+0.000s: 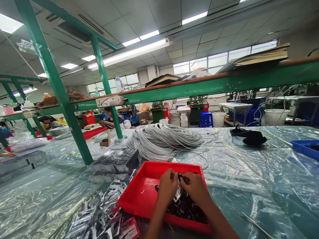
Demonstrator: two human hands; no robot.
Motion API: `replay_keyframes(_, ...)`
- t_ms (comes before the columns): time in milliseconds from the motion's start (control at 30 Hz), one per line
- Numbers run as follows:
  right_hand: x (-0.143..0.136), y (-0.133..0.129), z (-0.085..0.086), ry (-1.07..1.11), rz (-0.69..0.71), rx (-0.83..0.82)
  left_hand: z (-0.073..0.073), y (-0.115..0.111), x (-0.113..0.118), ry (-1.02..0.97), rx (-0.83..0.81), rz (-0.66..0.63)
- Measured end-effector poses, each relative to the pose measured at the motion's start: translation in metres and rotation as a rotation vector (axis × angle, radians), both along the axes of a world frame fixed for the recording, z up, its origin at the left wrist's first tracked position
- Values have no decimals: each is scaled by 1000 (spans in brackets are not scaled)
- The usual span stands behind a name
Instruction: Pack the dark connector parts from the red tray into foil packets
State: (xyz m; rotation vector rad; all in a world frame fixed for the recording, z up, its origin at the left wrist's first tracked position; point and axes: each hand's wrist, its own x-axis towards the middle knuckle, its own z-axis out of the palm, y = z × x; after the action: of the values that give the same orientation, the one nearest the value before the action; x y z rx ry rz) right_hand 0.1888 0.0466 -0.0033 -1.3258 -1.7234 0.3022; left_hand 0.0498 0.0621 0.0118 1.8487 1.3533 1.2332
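Above a red plastic tray (139,189), my left hand (168,184) and my right hand (194,186) meet with their fingertips pinched together. Between them is a small black part (179,175), gripped from both sides; its exact kind is too small to make out. A white strip or tag (177,194) hangs just below the fingers. Many small black pieces (184,209) lie in the right part of the tray, partly hidden by my hands and forearms. One loose black piece (157,188) lies left of my left hand.
A big coil of grey cable (164,139) lies behind the tray. Stacked packs (114,161) and shiny plastic sleeves (94,212) sit to the left. A black pouch (251,136) and a blue tray (305,147) are at right. Green posts (53,79) carry a shelf overhead. Other people sit farther left.
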Motion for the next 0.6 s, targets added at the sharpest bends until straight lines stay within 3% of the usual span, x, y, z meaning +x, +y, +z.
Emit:
replay_keyframes(67,-4,-1,0,42,-6,11,-2,0,4,11,42,126)
replay_keyframes(133,-7,-2,0,100,-4,43,-1,-1,4,15,84,172)
replay_keyframes(233,-7,-3,0,205,33,81,3,-4,3,17,131,73)
replay_keyframes(367,0,2,-4,309,134,-1,7,-8,3,-11,145,-96)
replay_keyframes(600,10,3,0,204,109,82,4,-6,-1,-106,63,-193)
